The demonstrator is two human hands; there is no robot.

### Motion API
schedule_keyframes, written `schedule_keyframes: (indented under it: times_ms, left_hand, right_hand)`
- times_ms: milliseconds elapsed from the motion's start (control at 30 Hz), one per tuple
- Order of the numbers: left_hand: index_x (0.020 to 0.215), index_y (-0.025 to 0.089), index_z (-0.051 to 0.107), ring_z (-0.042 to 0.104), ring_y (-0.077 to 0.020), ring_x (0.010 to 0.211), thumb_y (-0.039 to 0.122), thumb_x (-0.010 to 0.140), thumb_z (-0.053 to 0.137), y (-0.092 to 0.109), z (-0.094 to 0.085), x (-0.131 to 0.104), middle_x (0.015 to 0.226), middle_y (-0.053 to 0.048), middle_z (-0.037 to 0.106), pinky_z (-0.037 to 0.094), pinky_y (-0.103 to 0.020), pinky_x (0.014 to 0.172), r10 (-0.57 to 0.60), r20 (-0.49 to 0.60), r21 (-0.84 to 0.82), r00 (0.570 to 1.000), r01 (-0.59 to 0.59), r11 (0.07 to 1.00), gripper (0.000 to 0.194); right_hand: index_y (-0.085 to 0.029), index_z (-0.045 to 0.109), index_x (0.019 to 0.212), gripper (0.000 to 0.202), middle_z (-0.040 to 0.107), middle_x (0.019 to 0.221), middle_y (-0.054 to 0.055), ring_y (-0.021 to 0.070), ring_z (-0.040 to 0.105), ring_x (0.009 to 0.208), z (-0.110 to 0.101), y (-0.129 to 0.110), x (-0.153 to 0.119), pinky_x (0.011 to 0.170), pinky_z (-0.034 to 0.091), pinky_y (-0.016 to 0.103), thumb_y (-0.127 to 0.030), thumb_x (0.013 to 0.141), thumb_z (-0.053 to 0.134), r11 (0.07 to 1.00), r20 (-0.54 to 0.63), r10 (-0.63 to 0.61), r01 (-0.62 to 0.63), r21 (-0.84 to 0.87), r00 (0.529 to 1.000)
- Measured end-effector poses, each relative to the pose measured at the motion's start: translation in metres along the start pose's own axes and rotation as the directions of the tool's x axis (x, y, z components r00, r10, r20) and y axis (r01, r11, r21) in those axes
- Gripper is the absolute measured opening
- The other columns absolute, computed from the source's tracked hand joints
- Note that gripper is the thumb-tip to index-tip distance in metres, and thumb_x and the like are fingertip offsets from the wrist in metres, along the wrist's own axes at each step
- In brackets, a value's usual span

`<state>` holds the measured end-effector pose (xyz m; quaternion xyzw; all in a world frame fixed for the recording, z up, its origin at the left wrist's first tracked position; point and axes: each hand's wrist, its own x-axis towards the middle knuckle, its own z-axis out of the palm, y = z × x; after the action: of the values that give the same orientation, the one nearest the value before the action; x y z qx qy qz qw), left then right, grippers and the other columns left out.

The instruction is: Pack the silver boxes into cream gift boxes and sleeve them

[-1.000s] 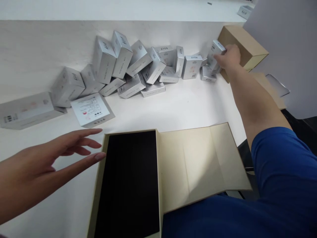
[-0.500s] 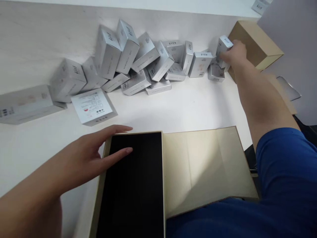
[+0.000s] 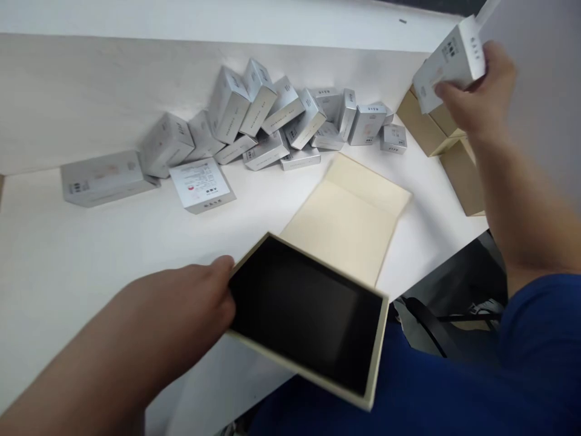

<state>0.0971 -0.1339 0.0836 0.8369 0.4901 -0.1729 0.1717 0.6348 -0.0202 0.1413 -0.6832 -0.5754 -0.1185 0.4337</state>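
At the upper right, my right hand (image 3: 485,97) grips a silver-white carton (image 3: 447,63) with dark print, raised above the table. My left hand (image 3: 200,309) is closed on the short left wall of a cream gift box (image 3: 379,351) with a black interior. That box is tilted and turned, and its front corner reaches past the table edge over my lap. Its cream lid flap (image 3: 347,212) lies folded open on the table behind it. The left fingertips are partly hidden by the hand and the box wall.
Several silver cartons (image 3: 272,112) are heaped along the back wall, and one carton (image 3: 200,184) lies in front. Brown cardboard boxes (image 3: 463,175) stand at the right. A dark chair frame (image 3: 422,321) shows below the table edge.
My right hand has lifted the silver carton up from the right end of the row. My left hand has closed on the gift box, which has turned and tilted with its flap swinging towards the back.
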Motion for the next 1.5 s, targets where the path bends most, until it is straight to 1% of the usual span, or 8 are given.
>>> schedule_keyframes:
  times_ms: [167,367,433,567,667,933,1200,1500]
  left_hand:
    - [0.104,0.018,0.062,0.074,-0.0360,0.071,0.026,0.102,0.029,0.056,-0.013,-0.011,0.083,-0.017,0.077,0.038,-0.040,0.060,-0.015,0.087,0.057,0.996,0.010,0.998,0.034]
    - [0.149,0.018,0.057,0.077,-0.0435,0.080,0.079,0.100,0.031,0.061,-0.027,-0.026,0.091,-0.012,0.079,0.056,-0.053,0.069,-0.091,-0.238,-0.063,0.967,0.078,0.995,0.082]
    - [0.164,0.021,0.040,0.077,-0.0438,0.108,0.097,0.091,0.039,0.058,-0.020,-0.018,0.126,-0.017,0.076,0.062,-0.059,0.085,0.084,-0.536,-0.168,0.840,-0.203,0.965,0.105]
    - [0.175,0.027,-0.003,0.047,-0.0463,0.156,0.098,0.075,0.069,0.062,0.006,0.012,0.172,-0.029,0.031,0.054,-0.065,0.115,0.435,-0.841,0.069,0.321,-0.734,0.675,0.142]
    - [0.173,0.033,0.003,0.061,-0.0380,0.140,0.072,0.083,0.086,0.069,0.020,0.027,0.154,-0.021,0.048,0.063,-0.055,0.102,0.385,-0.871,-0.030,0.306,-0.815,0.578,0.129]
    - [0.163,0.035,0.020,0.066,-0.0284,0.117,0.057,0.085,0.087,0.089,0.042,0.038,0.139,-0.012,0.055,0.065,-0.044,0.088,0.267,-0.923,-0.114,0.277,-0.860,0.498,0.105]
    - [0.145,0.034,0.042,0.062,-0.0303,0.130,0.062,0.088,0.083,0.090,0.032,0.032,0.137,-0.011,0.058,0.057,-0.056,0.109,0.163,-0.979,-0.005,0.120,-0.819,0.573,0.076]
    - [0.150,0.034,0.043,0.065,-0.0305,0.128,0.049,0.091,0.080,0.103,0.045,0.033,0.137,-0.012,0.065,0.060,-0.052,0.106,0.223,-0.964,-0.027,0.142,-0.892,0.450,0.071]
  right_hand:
    - [-0.023,0.074,0.103,0.033,0.081,0.110,0.001,0.0215,0.074,0.101,-0.061,-0.055,-0.051,0.074,0.056,0.030,-0.024,0.074,0.090,0.920,-0.071,-0.032,0.057,0.389,0.997]
    - [-0.023,0.075,0.120,0.048,0.083,0.123,0.004,0.0258,0.078,0.119,-0.077,-0.152,-0.164,0.082,0.065,0.031,-0.036,0.075,0.087,0.426,0.504,0.133,-0.509,0.748,0.853]
    - [-0.025,0.075,0.123,0.052,0.084,0.120,0.005,0.0283,0.081,0.114,-0.071,-0.177,-0.201,0.078,0.070,0.034,-0.041,0.076,0.088,0.308,0.639,0.155,-0.651,0.694,0.753]
    - [-0.025,0.072,0.135,0.067,0.083,0.118,0.008,0.0323,0.081,0.113,-0.058,-0.201,-0.250,0.078,0.075,0.040,-0.053,0.077,0.090,0.146,0.797,0.092,-0.800,0.582,0.597]
    - [-0.026,0.068,0.142,0.072,0.081,0.123,0.009,0.0305,0.080,0.114,-0.054,-0.205,-0.263,0.084,0.075,0.041,-0.053,0.079,0.091,0.093,0.830,0.083,-0.834,0.545,0.551]
    - [-0.033,0.051,0.159,0.084,0.071,0.148,0.009,0.0304,0.069,0.137,-0.040,-0.210,-0.276,0.109,0.068,0.050,-0.073,0.090,0.075,0.302,0.782,0.135,-0.777,0.553,0.609]
    - [-0.041,0.000,0.179,0.110,0.038,0.180,0.011,0.0365,0.041,0.166,-0.040,-0.174,-0.283,0.129,0.045,0.069,-0.055,0.096,0.071,0.897,0.436,-0.180,-0.036,0.441,0.882]
    - [-0.041,0.045,0.163,0.107,0.051,0.166,0.013,0.0560,0.030,0.166,-0.056,-0.170,-0.247,0.124,0.029,0.091,-0.072,0.070,0.087,0.875,0.490,-0.482,0.364,0.320,0.726]
